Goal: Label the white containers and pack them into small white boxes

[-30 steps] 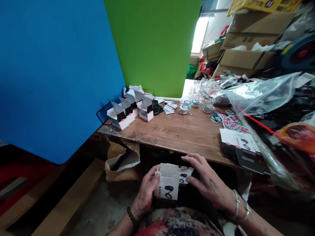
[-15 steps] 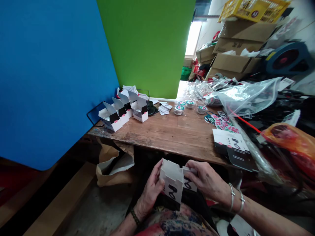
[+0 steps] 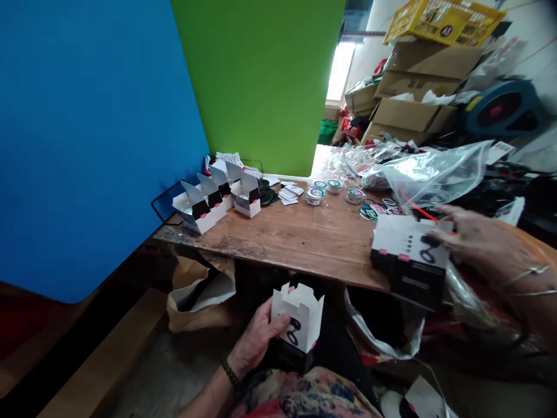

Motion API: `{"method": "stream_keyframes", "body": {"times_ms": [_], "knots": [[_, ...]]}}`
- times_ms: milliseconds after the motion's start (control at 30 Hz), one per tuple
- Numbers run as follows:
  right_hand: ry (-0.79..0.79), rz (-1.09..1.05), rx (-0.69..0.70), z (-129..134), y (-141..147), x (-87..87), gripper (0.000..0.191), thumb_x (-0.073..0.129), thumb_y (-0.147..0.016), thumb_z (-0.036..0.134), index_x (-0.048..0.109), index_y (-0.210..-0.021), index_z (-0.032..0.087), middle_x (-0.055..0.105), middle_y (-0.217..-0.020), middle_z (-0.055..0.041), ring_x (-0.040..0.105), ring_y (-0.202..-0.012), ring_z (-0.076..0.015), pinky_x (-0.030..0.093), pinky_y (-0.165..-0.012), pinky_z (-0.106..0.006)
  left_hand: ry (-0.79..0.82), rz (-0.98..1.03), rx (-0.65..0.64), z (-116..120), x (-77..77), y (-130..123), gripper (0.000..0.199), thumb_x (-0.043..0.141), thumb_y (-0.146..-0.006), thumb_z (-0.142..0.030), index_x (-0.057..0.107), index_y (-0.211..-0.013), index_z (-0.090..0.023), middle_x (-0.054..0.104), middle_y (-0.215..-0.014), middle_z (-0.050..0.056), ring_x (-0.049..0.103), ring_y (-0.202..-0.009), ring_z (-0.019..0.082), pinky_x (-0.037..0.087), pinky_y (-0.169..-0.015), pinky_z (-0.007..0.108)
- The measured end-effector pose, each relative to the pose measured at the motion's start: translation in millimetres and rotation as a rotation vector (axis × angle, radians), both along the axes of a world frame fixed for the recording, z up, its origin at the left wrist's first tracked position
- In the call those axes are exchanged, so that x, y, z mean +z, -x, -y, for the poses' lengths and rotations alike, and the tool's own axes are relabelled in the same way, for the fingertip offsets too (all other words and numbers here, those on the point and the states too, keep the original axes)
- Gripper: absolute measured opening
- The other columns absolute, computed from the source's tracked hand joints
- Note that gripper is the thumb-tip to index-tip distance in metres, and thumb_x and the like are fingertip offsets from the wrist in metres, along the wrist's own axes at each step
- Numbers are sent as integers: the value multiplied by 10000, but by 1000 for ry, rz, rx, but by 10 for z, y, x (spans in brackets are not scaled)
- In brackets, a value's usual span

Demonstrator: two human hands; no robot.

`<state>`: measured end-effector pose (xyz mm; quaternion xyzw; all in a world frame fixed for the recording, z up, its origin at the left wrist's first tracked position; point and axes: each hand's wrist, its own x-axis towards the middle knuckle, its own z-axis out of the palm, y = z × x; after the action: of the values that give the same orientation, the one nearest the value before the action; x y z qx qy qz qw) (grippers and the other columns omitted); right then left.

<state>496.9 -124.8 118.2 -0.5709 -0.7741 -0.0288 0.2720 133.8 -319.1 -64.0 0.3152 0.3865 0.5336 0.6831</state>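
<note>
My left hand [image 3: 261, 334] grips a small white and black carton [image 3: 300, 316] above my lap. Its top flaps stand up and a dark looped figure is printed on its side. At the table's right edge, my right hand [image 3: 463, 238], blurred by motion, has thumb and fingers at the upper corner of a folded-flat carton [image 3: 413, 273] with the same print. Four-sided open cartons [image 3: 204, 217] stand upright at the table's left, another open carton [image 3: 247, 200] beside them, all with lids raised.
Round clear tubs [image 3: 315, 196] and white paper slips [image 3: 289, 194] lie on the wooden table [image 3: 313, 244]. Plastic bags [image 3: 435, 171] cover its right side. Below the front edge are a brown paper bag [image 3: 198, 316] and a white-rimmed bag [image 3: 409, 348]. A green panel [image 3: 265, 87] stands behind.
My right hand has left the carton in my lap and moved right to the flat carton at the table's edge. My left hand keeps its hold on the open carton, now turned somewhat.
</note>
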Motion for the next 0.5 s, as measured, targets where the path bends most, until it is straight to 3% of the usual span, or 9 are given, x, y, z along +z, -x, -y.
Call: {"method": "stream_keyframes", "body": {"times_ms": [67, 100, 200, 300, 400, 500], "knots": [[-131, 134, -76, 171, 139, 25, 502, 622, -881, 467, 620, -1266, 145, 568, -1245, -259, 622, -905, -285, 447, -672, -387, -21, -42, 4, 3, 57, -44, 651, 721, -835, -402, 483, -1413, -224, 664, -1246, 88, 623, -1107, 231, 497, -936, 313], [-102, 116, -1, 325, 290, -27, 474, 617, -895, 442, 609, -1274, 159, 560, -1253, -231, 615, -913, -267, 460, -697, -378, -31, -74, 12, 10, 75, -61, 645, 714, -841, -400, 479, -1416, -227, 654, -1269, 86, 609, -1134, 235, 491, -943, 309], [246, -206, 464, 911, 908, -394, 314, 560, -951, 372, 575, -1221, 215, 638, -993, -74, 586, -716, -151, 492, -672, -284, -53, -160, 26, 53, 132, -83, 614, 694, -857, -407, 483, -1407, -232, 637, -1295, 83, 586, -1158, 247, 483, -948, 314], [507, -297, 685, 1383, 1438, -819, 255, 527, -978, 334, 553, -1214, 242, 632, -1039, -43, 602, -806, -147, 506, -748, -269, -61, -194, 39, 127, 221, -71, 564, 680, -865, -411, 513, -1367, -217, 647, -1235, 84, 588, -1108, 240, 485, -930, 318], [596, -279, 771, 1557, 1685, -1006, 182, 428, -1015, 278, 604, -1014, 231, 631, -967, -23, 605, -847, -146, 486, -789, -269, -17, -189, 107, 206, 306, -75, 461, 642, -886, -425, 564, -1279, -198, 659, -1100, 72, 602, -968, 199, 492, -825, 284], [646, -235, 770, 1525, 1745, -972, 182, 447, -992, 230, 555, -1137, 252, 635, -917, 4, 606, -810, -140, 473, -758, -261, 66, -119, 203, 257, 335, -107, 357, 639, -880, -421, 602, -1142, -182, 649, -985, 52, 588, -842, 160, 477, -717, 254]]}}
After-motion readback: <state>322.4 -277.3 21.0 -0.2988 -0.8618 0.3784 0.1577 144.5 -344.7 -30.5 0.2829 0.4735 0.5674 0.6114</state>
